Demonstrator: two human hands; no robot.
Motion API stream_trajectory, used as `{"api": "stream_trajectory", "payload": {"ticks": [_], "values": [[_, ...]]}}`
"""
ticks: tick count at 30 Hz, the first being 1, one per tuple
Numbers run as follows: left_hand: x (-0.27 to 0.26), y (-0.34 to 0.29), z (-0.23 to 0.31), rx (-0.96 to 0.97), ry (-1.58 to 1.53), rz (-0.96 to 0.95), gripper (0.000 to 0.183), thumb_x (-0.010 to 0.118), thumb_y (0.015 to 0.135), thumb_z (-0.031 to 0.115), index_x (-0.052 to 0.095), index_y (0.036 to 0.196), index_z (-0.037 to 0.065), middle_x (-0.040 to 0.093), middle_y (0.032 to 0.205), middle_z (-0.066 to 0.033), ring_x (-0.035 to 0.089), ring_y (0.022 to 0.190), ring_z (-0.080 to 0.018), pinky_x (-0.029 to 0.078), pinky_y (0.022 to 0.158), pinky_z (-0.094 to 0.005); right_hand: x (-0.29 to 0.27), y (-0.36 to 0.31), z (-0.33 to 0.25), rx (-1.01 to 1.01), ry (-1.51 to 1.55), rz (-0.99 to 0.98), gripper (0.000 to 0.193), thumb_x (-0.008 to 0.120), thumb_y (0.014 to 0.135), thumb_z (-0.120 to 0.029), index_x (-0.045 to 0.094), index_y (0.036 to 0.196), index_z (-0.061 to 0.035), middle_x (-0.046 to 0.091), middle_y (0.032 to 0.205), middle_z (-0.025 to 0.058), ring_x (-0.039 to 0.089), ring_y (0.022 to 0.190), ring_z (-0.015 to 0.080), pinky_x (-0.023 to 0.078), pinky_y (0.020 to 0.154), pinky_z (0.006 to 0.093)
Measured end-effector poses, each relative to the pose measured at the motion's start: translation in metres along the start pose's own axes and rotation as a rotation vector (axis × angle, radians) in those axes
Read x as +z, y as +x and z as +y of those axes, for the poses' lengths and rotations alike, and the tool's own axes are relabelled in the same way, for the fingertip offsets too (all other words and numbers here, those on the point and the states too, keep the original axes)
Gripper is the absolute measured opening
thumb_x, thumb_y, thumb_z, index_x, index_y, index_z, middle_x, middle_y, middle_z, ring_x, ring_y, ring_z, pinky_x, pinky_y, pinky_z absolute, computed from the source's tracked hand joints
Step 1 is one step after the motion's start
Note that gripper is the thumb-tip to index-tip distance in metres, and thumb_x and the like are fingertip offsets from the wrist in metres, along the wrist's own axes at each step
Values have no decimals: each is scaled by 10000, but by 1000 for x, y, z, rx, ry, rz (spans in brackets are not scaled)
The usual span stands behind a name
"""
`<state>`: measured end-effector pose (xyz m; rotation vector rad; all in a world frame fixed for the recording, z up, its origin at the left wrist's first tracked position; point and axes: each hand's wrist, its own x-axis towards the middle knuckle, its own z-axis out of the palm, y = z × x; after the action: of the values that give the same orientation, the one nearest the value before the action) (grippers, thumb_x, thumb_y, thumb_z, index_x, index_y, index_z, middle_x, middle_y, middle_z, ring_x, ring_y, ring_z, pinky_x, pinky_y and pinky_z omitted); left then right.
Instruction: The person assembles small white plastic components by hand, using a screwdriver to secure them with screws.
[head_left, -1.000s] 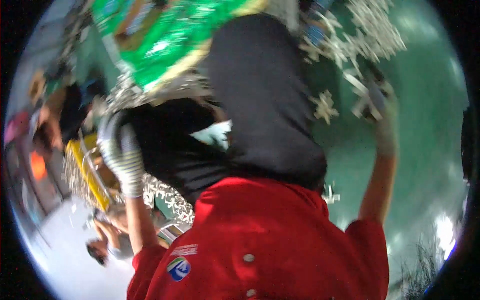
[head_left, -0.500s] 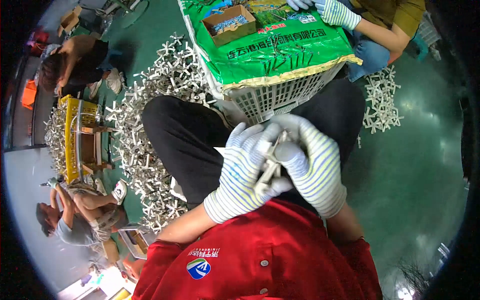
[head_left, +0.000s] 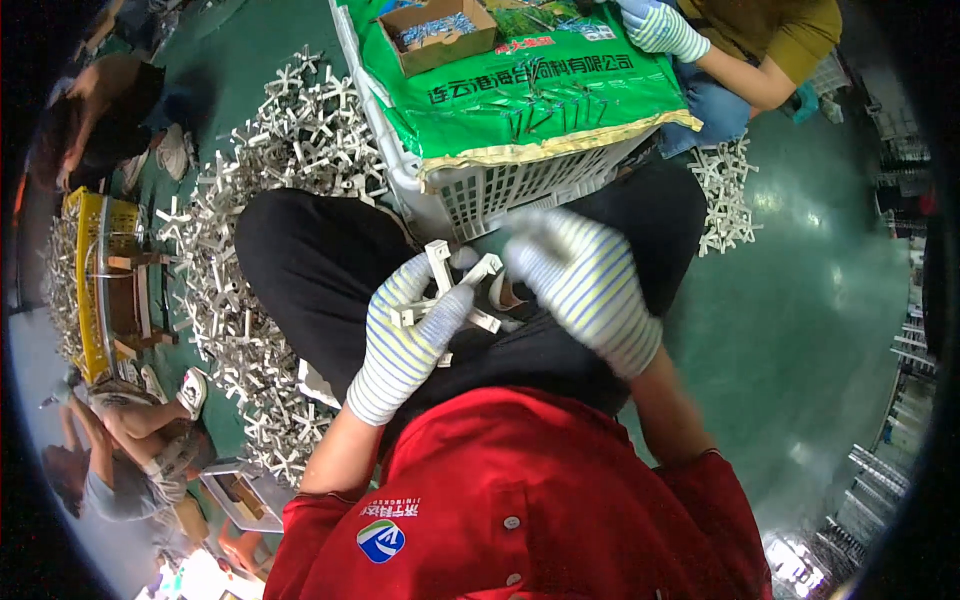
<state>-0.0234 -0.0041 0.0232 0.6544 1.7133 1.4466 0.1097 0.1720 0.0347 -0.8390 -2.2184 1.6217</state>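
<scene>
A white star-shaped bracket [head_left: 443, 280] with several square-tube arms is gripped in my left hand [head_left: 395, 345], in front of my lap. My left thumb presses across the bracket while the fingers curl behind it. To its right, apart from the bracket, my right hand [head_left: 590, 285] is raised near the crate. Its fingertips are smeared by motion, so whether anything is in them does not show. Both hands wear white gloves with thin blue and yellow stripes.
A white crate [head_left: 515, 190] ahead carries a green sack [head_left: 460, 125], a cardboard box [head_left: 425, 55] of small blue-and-silver fasteners and several hex keys [head_left: 560, 110]. Bracket piles [head_left: 225, 270] lie left and right [head_left: 725, 200]. A co-worker's gloved hand [head_left: 665, 28] is across; a yellow crate [head_left: 92, 280] stands left.
My hands have moved apart. The left has gone left with the bracket, now more plainly in sight; the right has let go of it and stays to the right, fingers blurred. The view has shifted somewhat.
</scene>
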Motion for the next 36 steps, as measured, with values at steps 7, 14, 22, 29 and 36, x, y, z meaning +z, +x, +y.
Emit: {"api": "stream_trajectory", "payload": {"ticks": [7, 14, 22, 29, 36], "values": [[-8, -3, -18, -12, 166, -130, 420, 763, 870, 139, 660, 1256, 10, 714, 1081, -166, 691, 969, -303, 524, 912, -383, -38, 119, 2, -112, -620, 181, 225, 692, 937, -307, 753, 1009, -102, 762, 900, 131, 730, 896, 329, 570, 822, 414], [-24, -4, -31, 90, 119, -335, 839, 855, 836, 283, 438, 1524, 44, 585, 1302, -146, 574, 1223, -297, 437, 1068, -390, -6, 176, 35, -261, -1210, 88, 319, 682, 916, -388, 746, 1082, -124, 765, 1001, 137, 738, 958, 282, 567, 848, 396], [-39, -26, -47, 146, 191, -626, 992, 837, 828, 396, 320, 1596, 39, 493, 1525, -153, 467, 1421, -311, 351, 1175, -426, 16, 181, 21, -241, -1317, 115, 203, 595, 898, -184, 766, 933, -79, 753, 925, 176, 734, 910, 342, 579, 822, 453], [-56, -37, -63, 115, -134, -780, 869, 793, 829, 292, 392, 1567, 67, 411, 1610, -165, 402, 1480, -317, 293, 1223, -443, 19, 166, 7, -199, -1296, 178, 211, 580, 906, -171, 758, 936, -61, 749, 925, 184, 733, 904, 346, 576, 819, 460], [-58, -64, -62, -190, -366, -718, 598, 645, 941, 346, 481, 1414, 18, 430, 1543, -217, 394, 1452, -367, 288, 1205, -436, -5, 136, 4, -468, -1013, 279, 177, 669, 913, -199, 701, 984, -40, 713, 887, 211, 700, 835, 386, 544, 783, 477]]}}
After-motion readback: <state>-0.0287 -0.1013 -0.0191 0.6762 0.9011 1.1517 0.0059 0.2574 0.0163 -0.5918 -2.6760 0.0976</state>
